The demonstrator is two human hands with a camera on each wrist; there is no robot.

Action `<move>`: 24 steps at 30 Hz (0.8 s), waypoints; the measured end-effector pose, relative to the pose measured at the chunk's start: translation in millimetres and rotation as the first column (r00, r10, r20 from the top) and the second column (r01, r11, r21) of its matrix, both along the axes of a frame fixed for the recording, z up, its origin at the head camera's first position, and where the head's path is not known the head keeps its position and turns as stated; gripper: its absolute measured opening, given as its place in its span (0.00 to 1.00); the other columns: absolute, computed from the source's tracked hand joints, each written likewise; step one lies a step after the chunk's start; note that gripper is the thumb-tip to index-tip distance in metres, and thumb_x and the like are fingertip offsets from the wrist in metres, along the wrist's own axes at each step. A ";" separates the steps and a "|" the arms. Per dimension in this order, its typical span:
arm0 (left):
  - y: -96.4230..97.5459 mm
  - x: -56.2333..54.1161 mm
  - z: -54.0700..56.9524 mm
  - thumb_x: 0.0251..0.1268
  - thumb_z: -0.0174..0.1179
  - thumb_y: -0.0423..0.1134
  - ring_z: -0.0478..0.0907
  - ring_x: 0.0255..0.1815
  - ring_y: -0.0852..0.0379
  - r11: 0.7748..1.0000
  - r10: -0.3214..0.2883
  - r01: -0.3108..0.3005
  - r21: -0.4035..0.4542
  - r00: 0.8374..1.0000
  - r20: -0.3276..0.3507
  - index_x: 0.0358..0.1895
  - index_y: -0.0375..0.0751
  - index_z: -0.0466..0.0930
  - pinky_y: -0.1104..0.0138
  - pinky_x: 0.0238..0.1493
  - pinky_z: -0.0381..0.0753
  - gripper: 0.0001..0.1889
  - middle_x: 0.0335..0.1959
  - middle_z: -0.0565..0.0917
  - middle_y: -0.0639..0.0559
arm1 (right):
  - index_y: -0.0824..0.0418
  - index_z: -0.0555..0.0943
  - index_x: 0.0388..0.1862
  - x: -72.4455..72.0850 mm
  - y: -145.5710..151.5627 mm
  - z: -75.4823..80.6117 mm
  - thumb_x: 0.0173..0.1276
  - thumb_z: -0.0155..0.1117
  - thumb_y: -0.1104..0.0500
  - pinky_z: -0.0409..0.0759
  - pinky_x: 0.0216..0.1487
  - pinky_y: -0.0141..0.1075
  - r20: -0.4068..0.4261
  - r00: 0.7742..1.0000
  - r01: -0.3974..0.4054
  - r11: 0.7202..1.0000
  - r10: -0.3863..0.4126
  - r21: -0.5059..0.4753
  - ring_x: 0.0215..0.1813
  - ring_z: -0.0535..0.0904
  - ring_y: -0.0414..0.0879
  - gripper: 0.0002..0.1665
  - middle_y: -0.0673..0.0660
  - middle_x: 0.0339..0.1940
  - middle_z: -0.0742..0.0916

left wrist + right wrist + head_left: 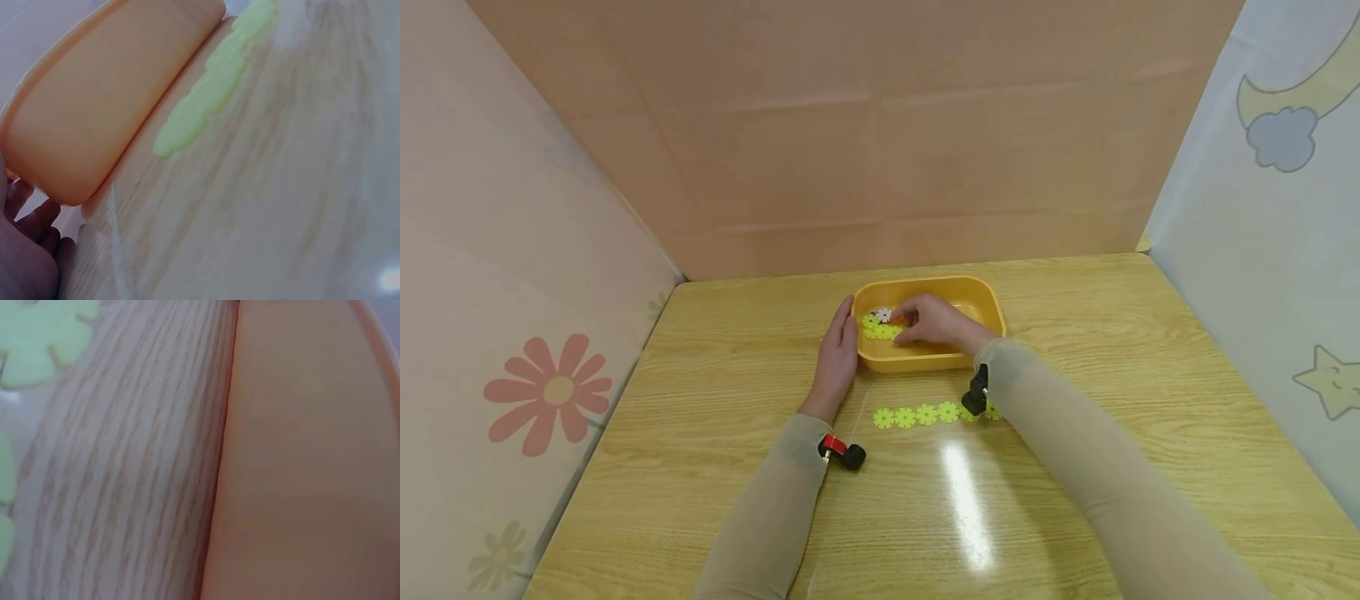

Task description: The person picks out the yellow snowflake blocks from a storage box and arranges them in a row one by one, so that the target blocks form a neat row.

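Observation:
My left hand point(837, 354) lies along the left side of a yellow-orange plastic tub point(917, 364), its fingers stretched against the wall; the left wrist view shows fingertips at the tub's corner. Reaching over the near rim, my right hand point(936, 321) is inside the tub, fingers bent and thumb spread apart from them. Close to those fingertips are yellow-green snowflake discs point(880, 332) and a white snowflake disc point(884, 315), with small red and dark bits beside them. The right wrist view shows the tub's outer wall point(306, 450), not the hand.
In front of the tub a row of linked yellow-green snowflake discs point(927, 414) lies on the wooden table point(730, 367); my right forearm covers part of its right end. A pinkish panel point(865, 167) stands behind, with printed side panels left and right.

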State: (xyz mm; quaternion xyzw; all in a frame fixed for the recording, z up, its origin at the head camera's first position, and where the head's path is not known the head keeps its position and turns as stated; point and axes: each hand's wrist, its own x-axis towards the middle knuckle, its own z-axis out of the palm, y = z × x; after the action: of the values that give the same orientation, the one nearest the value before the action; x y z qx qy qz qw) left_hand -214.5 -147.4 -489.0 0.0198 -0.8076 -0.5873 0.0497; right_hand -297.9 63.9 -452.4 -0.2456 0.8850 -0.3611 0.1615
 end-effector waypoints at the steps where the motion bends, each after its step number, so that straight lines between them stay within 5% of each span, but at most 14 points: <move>1: 0.0 0.0 0.0 0.95 0.37 0.56 0.53 0.90 0.52 1.000 0.000 0.000 0.000 1.000 -0.001 0.91 0.60 0.56 0.50 0.88 0.54 0.30 0.89 0.60 0.58 | 0.61 0.91 0.59 0.0 0.0 -0.1 0.70 0.84 0.58 0.77 0.53 0.41 0.002 1.000 0.001 1.000 -0.001 -0.002 0.49 0.78 0.51 0.21 0.56 0.45 0.86; 24: -0.4 0.4 -1.1 0.94 0.37 0.57 0.54 0.89 0.52 1.000 -0.006 0.006 0.015 1.000 -0.015 0.92 0.57 0.56 0.50 0.88 0.55 0.31 0.89 0.61 0.58 | 0.59 0.92 0.57 2.1 -3.3 -3.3 0.70 0.84 0.58 0.82 0.62 0.46 -0.011 0.999 0.036 0.998 -0.035 0.052 0.53 0.81 0.52 0.18 0.55 0.51 0.91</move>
State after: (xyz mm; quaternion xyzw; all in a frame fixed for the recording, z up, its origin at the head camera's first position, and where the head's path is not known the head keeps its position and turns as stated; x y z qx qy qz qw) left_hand -214.1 -147.8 -490.1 0.0136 -0.8029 -0.5936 0.0537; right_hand -295.8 60.6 -455.7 -0.2274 0.8992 -0.3393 0.1568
